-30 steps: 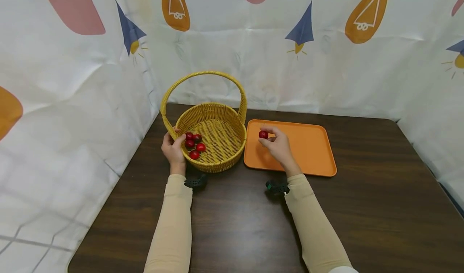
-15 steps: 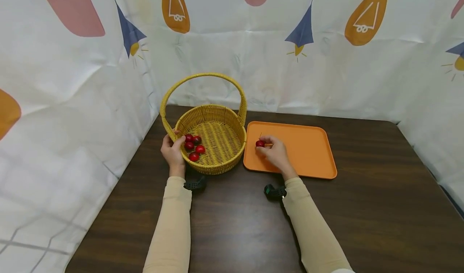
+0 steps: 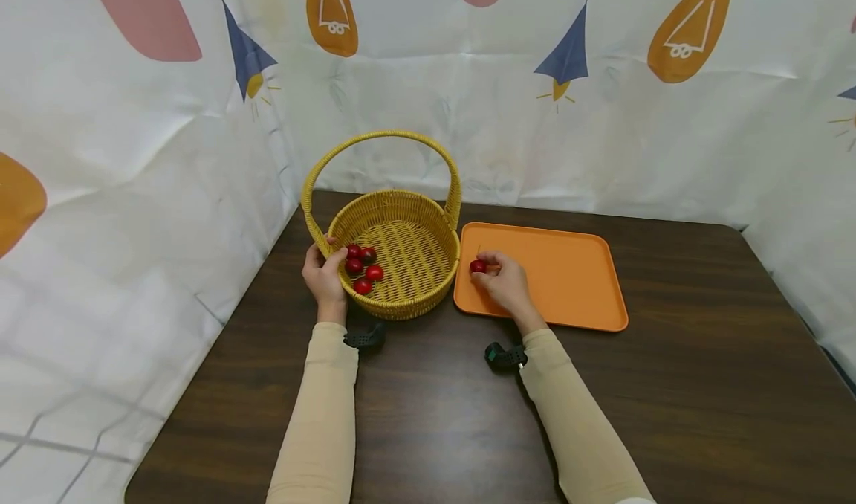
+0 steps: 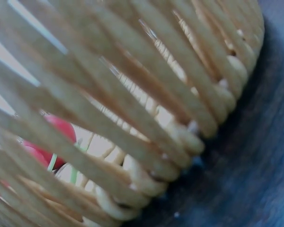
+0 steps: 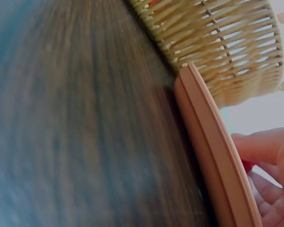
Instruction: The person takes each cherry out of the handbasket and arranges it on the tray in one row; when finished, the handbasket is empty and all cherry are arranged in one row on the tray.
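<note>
In the head view my left hand grips the left side of a yellow wicker basket, at the foot of its arched handle, thumb over the rim. Several dark red cherries lie together inside, against the basket's left wall. The left wrist view looks through the woven slats, where red cherries and green stems show. Over the left part of an orange tray, my right hand pinches one cherry between thumb and fingers, its stem pointing up. In the right wrist view the tray's rim partly hides that cherry.
Basket and tray stand side by side, close together, on a dark wooden table. Behind and to the left hangs a white printed cloth. Each wrist carries a black camera.
My right hand has moved down and slightly left with the cherry, lower over the tray's left part. The left hand keeps its grip on the basket, and the head view has shifted slightly.
</note>
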`<state>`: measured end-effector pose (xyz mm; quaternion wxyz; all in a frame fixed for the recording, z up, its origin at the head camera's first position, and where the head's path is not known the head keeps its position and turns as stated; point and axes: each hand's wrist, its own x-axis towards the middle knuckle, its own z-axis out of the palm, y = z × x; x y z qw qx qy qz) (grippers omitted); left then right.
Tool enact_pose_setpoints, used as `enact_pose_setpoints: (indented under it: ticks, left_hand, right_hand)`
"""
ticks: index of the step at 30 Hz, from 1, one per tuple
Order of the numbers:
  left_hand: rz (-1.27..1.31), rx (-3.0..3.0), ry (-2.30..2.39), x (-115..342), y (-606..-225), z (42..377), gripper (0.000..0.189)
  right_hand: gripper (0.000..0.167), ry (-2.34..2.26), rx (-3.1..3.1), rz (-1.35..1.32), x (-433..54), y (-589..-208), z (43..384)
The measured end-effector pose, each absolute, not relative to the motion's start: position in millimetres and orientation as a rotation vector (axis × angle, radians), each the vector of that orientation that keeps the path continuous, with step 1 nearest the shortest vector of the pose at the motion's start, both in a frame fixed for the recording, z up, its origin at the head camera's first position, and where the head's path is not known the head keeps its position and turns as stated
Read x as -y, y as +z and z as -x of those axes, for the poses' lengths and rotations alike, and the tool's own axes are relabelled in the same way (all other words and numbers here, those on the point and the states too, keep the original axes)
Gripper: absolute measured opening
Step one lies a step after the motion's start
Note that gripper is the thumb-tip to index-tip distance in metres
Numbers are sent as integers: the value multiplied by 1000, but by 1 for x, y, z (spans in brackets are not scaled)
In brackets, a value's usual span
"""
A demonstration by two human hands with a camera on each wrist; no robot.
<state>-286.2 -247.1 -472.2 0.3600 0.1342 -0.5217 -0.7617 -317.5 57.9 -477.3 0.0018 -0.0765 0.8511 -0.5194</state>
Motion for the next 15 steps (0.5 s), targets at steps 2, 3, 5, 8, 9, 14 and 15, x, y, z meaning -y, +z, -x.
enact_pose_setpoints:
  ticks: [2,3,5,8,9,14,15]
  left_hand:
    - [-340,1345,-1965,247,-471,287,24]
    - [-338,1346,-1964,246,-471,287,24]
    - [-333,1347,-1963,246,-470,287,25]
    - [-336,1352,-1968,246,-470,286,26]
    - [-337,1352,-1972,246,-470,286,26]
    - [-350,1354,-1976,246,-471,286,28]
    - [-353,1355,-1976,247,-471,286,28]
  right_hand:
    - [36,-1610,-2701,249,-57,-478,317]
    - [36,-1604,-2715,254,-57,-478,317]
    - [36,-1583,-2748,267,-56,-479,317]
    - [35,-1561,-2775,283,-56,-480,317]
    - [36,-1555,-2780,287,-56,-480,317]
    - [36,-1502,-2819,298,-55,-482,317]
    - [36,-1498,-2825,300,-55,-482,317]
